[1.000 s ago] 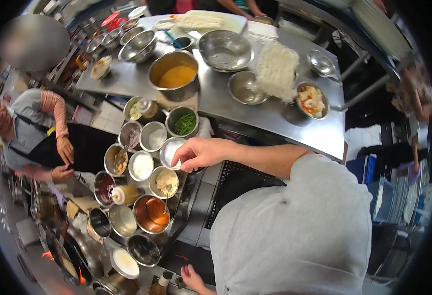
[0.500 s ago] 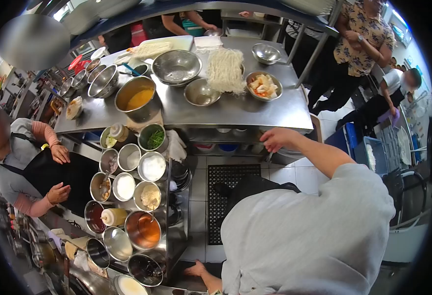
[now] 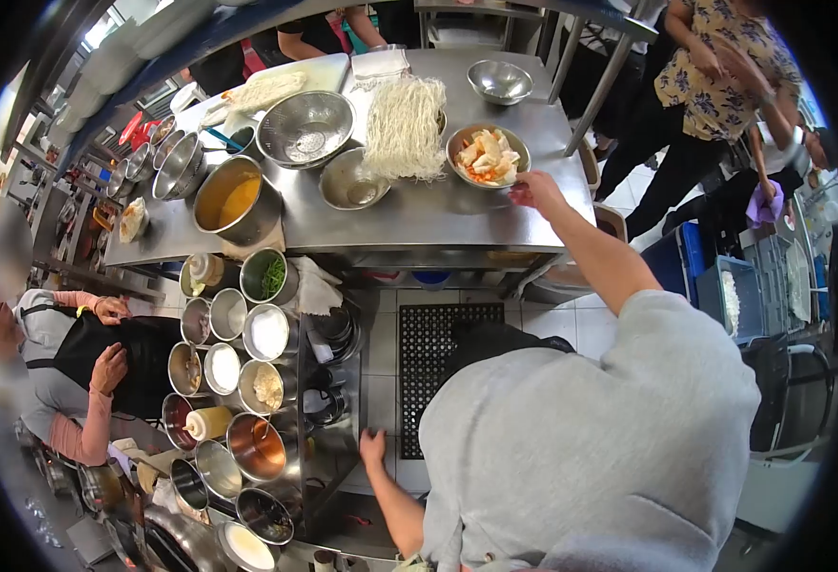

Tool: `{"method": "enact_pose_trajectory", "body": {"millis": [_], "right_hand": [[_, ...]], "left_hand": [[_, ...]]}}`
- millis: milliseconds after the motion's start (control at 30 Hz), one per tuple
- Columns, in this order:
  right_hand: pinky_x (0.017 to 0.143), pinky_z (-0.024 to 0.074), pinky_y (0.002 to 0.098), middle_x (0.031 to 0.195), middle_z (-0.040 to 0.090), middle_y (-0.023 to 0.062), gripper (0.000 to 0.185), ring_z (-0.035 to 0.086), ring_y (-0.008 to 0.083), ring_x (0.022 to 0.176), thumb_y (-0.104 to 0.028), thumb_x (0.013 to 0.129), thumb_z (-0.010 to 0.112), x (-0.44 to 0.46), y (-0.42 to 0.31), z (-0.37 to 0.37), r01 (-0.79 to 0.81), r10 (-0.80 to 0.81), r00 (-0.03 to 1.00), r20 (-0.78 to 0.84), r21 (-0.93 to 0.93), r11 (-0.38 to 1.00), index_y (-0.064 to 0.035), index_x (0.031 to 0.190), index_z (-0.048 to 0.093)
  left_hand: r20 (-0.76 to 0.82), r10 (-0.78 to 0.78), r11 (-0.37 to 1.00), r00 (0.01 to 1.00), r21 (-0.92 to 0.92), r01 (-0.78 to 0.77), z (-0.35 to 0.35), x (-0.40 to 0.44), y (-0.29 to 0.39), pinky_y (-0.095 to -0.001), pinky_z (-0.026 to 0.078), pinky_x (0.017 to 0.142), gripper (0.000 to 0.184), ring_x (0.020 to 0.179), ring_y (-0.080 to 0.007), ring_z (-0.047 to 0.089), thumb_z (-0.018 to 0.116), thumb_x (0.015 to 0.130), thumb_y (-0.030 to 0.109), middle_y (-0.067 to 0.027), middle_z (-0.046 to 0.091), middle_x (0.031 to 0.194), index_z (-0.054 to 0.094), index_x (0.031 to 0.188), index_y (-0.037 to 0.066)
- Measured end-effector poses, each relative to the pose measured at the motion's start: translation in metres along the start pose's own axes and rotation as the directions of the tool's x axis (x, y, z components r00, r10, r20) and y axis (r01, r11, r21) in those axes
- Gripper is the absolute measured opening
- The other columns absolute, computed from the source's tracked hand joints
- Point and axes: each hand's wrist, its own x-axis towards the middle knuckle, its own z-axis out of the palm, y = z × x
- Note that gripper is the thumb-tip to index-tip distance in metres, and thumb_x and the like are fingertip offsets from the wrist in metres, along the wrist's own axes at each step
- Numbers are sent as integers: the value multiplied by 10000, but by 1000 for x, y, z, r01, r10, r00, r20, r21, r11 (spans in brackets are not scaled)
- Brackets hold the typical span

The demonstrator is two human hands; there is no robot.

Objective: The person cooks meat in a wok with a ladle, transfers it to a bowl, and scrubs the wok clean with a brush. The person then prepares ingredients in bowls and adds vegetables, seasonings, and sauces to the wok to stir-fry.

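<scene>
My right hand [image 3: 535,192] is at the right rim of a metal bowl [image 3: 522,146] on the steel table, its fingers closed at the edge. Pale chunks and orange-red bits [image 3: 488,157] fill this bowl. Just left of it lies a mat of white dried noodles [image 3: 406,129]. My left hand [image 3: 372,446] hangs low beside the container station, fingers apart and holding nothing. Nearest to it are a pot of orange-red sauce [image 3: 257,446] and a container with pale yellow paste [image 3: 262,386].
A person in an apron [image 3: 100,372] stands left of the containers. Another in a floral shirt [image 3: 724,81] is at the upper right. A pot of yellow liquid [image 3: 238,201], a colander [image 3: 306,130] and an empty bowl [image 3: 501,83] sit on the steel table [image 3: 419,224]. Blue crates [image 3: 738,296] are at right.
My right hand has moved from above the containers, across to the right, up to the bowl of chunks. My left hand has risen. The view has swung, bringing the floral-shirted person in.
</scene>
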Motion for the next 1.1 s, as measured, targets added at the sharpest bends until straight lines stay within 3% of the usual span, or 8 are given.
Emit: {"method": "enact_pose_trajectory", "body": {"millis": [200, 433, 533, 667, 767, 867, 1000, 1100], "right_hand": [[536, 573, 296, 745, 614, 63, 140, 639, 163, 582, -144, 868, 567, 42, -31, -64, 32, 51, 962, 270, -295, 955, -34, 955, 560], [538, 550, 296, 785, 599, 80, 193, 632, 169, 611, -163, 875, 657, 46, -63, -78, 139, 38, 930, 365, -445, 884, -15, 943, 554], [638, 535, 333, 869, 609, 103, 220, 646, 208, 700, -140, 835, 687, 29, -64, -72, 603, -516, 773, 370, -682, 414, -12, 961, 561], [792, 508, 363, 954, 615, 100, 376, 615, 262, 863, -129, 752, 743, 14, -79, -37, 779, -549, 625, 555, -490, 391, -51, 1091, 599], [867, 487, 386, 964, 626, 95, 509, 590, 297, 949, -183, 703, 756, 23, -73, -16, 866, -584, 431, 688, -498, 52, -78, 1176, 601], [925, 467, 399, 989, 633, 99, 581, 577, 309, 1016, -240, 666, 746, 46, -80, -11, 815, -328, 573, 751, -566, 127, -100, 1210, 598], [789, 501, 364, 921, 664, 122, 486, 630, 265, 868, -263, 686, 718, 72, -99, -17, 702, -150, 673, 724, -561, 439, -100, 1138, 645], [681, 488, 332, 821, 668, 102, 402, 615, 210, 734, -270, 724, 722, 81, -97, -19, 703, -151, 661, 735, -535, 469, -84, 1076, 668]], "left_hand": [[151, 390, 826, 908, -493, -273, 41, -8, 249, -308, 462, 888, 447, 995, -197, 606, 662, 860, 212, -118, 656, 1071, 559, 1233, -10], [362, 601, 736, 712, -597, -318, 47, -68, 470, -282, 549, 714, 389, 851, -168, 654, 599, 946, 188, -111, 635, 1033, 512, 1255, -32], [305, 578, 727, 757, -614, -308, 58, -73, 520, -280, 559, 667, 339, 829, -177, 662, 594, 950, 184, -111, 629, 983, 523, 1195, -39], [249, 551, 721, 796, -623, -304, 72, -60, 553, -282, 568, 637, 214, 773, -174, 669, 601, 944, 173, -108, 618, 882, 518, 977, -22], [258, 528, 674, 809, -707, -214, 78, -58, 561, -291, 578, 643, 191, 739, -191, 672, 576, 949, 134, -114, 603, 848, 452, 871, 11], [271, 504, 645, 820, -750, -149, 80, -62, 559, -294, 573, 682, 130, 746, -195, 662, 568, 937, 93, -119, 608, 859, 475, 894, 13], [267, 495, 613, 827, -782, -115, 81, -62, 553, -299, 580, 693, 123, 753, -196, 661, 566, 936, 88, -123, 613, 872, 476, 904, 11], [274, 491, 614, 827, -782, -106, 79, -62, 550, -298, 584, 705, 120, 755, -192, 661, 569, 935, 85, -118, 612, 879, 479, 907, 11]]}}
